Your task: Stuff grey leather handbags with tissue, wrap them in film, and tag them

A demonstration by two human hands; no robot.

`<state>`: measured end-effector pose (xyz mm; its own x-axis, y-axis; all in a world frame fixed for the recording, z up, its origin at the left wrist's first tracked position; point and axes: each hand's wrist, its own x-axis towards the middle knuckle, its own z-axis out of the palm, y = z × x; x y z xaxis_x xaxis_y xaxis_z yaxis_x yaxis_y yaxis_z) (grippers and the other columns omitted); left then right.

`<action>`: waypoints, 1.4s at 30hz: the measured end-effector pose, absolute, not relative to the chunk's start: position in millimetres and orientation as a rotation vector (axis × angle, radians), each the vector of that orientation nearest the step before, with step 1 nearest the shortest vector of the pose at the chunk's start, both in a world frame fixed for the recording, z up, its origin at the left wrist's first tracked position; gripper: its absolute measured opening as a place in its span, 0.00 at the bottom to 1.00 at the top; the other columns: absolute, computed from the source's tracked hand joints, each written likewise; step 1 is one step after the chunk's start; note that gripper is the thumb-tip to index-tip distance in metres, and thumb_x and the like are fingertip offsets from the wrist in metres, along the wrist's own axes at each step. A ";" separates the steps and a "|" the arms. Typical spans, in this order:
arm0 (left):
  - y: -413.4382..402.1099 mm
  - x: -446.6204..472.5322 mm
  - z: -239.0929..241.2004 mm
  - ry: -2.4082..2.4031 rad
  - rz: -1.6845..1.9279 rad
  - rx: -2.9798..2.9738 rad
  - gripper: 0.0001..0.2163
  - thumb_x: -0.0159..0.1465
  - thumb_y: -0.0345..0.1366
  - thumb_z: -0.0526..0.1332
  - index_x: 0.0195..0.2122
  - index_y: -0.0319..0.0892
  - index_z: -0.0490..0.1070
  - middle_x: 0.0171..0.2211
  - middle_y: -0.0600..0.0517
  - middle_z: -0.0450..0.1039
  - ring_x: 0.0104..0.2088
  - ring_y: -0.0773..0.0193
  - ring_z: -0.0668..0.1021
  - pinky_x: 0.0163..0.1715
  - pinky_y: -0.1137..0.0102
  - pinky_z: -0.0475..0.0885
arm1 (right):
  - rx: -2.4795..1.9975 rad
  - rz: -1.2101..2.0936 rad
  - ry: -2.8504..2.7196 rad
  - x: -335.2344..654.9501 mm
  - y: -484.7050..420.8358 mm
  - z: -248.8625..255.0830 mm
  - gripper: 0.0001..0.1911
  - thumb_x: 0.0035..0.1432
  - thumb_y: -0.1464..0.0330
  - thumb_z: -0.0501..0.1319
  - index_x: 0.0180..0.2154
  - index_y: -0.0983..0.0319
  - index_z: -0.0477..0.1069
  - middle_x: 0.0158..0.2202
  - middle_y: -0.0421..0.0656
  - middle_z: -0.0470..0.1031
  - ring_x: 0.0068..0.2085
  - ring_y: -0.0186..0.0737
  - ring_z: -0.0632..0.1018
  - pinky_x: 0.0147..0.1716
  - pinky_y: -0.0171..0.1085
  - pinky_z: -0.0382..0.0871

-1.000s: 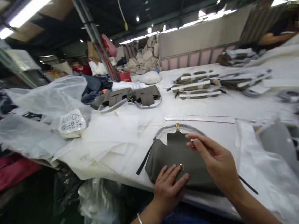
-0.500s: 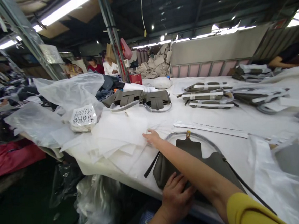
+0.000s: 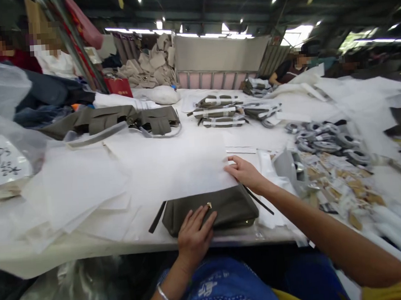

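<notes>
Currently, in the head view, an olive-grey handbag is laid flat at the front edge of the white-covered bench, its gold clasp uppermost. The left hand is rested on the bag's front, fingers a little spread, nothing gripped. By the right hand the near right corner of a thin white sheet is pinched between thumb and fingers; the bag's far part is covered by it. Loose white sheets are spread to the left, toward the bench's front edge. Strapped bundles are set toward the far edge, coiled grey straps toward the right.

For good handling, probably: bag kept steady with light, flat pressure; sheet pinched near its corner only, so it isn't creased or torn; snagging on the clasp avoided; sheet squared to the bag before the pinch is released.
</notes>
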<state>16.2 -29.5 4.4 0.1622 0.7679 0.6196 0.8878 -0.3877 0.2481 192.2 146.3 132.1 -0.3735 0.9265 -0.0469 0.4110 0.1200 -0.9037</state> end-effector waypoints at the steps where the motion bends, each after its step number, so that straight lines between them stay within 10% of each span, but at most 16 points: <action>1: -29.8 16.0 2.2 -1.642 -1.018 -2.255 0.22 0.67 0.31 0.56 0.61 0.50 0.65 0.59 0.49 0.70 0.56 0.56 0.73 0.58 0.57 0.67 | -1.352 1.100 -1.943 211.0 138.6 130.4 0.23 0.59 0.62 0.59 0.55 0.61 0.66 0.21 0.32 0.69 0.22 0.31 0.67 0.22 0.30 0.59; 6: -32.8 14.9 -14.2 -1.646 -0.893 -2.107 0.13 0.65 0.35 0.60 0.50 0.51 0.76 0.43 0.49 0.79 0.43 0.51 0.79 0.50 0.55 0.72 | -1.531 0.704 -2.296 255.5 104.9 135.7 0.39 0.63 0.66 0.55 0.70 0.62 0.40 0.29 0.38 0.78 0.27 0.38 0.75 0.31 0.36 0.69; 9: -34.0 15.4 -20.9 -1.611 -0.870 -2.016 0.12 0.65 0.38 0.59 0.48 0.45 0.77 0.45 0.44 0.78 0.49 0.44 0.76 0.57 0.46 0.64 | -1.507 0.277 -2.441 250.7 88.7 148.9 0.36 0.62 0.63 0.60 0.68 0.59 0.51 0.57 0.54 0.71 0.48 0.53 0.78 0.48 0.50 0.70; 13: -35.2 16.8 -20.2 -1.613 -0.891 -2.016 0.15 0.66 0.37 0.59 0.53 0.43 0.73 0.48 0.43 0.77 0.54 0.44 0.74 0.64 0.47 0.56 | -0.850 0.137 -2.844 228.3 74.7 150.5 0.34 0.58 0.57 0.65 0.64 0.55 0.61 0.70 0.50 0.51 0.68 0.59 0.54 0.65 0.60 0.45; 17: -36.1 15.9 -17.0 -1.617 -0.897 -2.075 0.15 0.66 0.36 0.59 0.54 0.47 0.73 0.51 0.45 0.76 0.53 0.46 0.76 0.62 0.48 0.61 | -0.452 0.400 -3.097 210.6 77.1 119.4 0.43 0.57 0.50 0.64 0.67 0.56 0.53 0.71 0.50 0.47 0.70 0.59 0.47 0.66 0.61 0.37; 27: -32.0 11.9 13.0 -1.622 -0.809 -2.321 0.22 0.67 0.31 0.56 0.63 0.51 0.63 0.55 0.47 0.73 0.53 0.55 0.76 0.57 0.56 0.69 | -0.807 0.752 -2.870 209.9 81.8 102.7 0.24 0.72 0.60 0.46 0.66 0.56 0.58 0.70 0.50 0.51 0.69 0.50 0.55 0.65 0.55 0.52; 34: -36.8 8.1 16.2 -1.663 -0.719 -2.393 0.19 0.65 0.31 0.59 0.56 0.49 0.71 0.48 0.47 0.78 0.46 0.52 0.79 0.47 0.58 0.74 | -0.968 0.696 -2.958 209.5 64.0 99.3 0.25 0.70 0.52 0.46 0.65 0.47 0.58 0.70 0.42 0.52 0.70 0.58 0.50 0.64 0.63 0.44; 42: -37.1 8.6 16.7 -1.639 -0.738 -2.342 0.15 0.66 0.34 0.58 0.53 0.49 0.73 0.42 0.46 0.79 0.44 0.53 0.80 0.48 0.59 0.73 | -0.831 0.551 -3.019 191.2 85.7 99.2 0.17 0.68 0.65 0.53 0.55 0.56 0.72 0.53 0.46 0.75 0.52 0.49 0.75 0.51 0.47 0.67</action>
<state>8.6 -37.1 16.7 0.2654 0.8260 0.4972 0.9200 -0.3713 0.1258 191.2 85.7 99.2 -0.8627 0.4898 -0.1262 0.5028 0.8033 -0.3192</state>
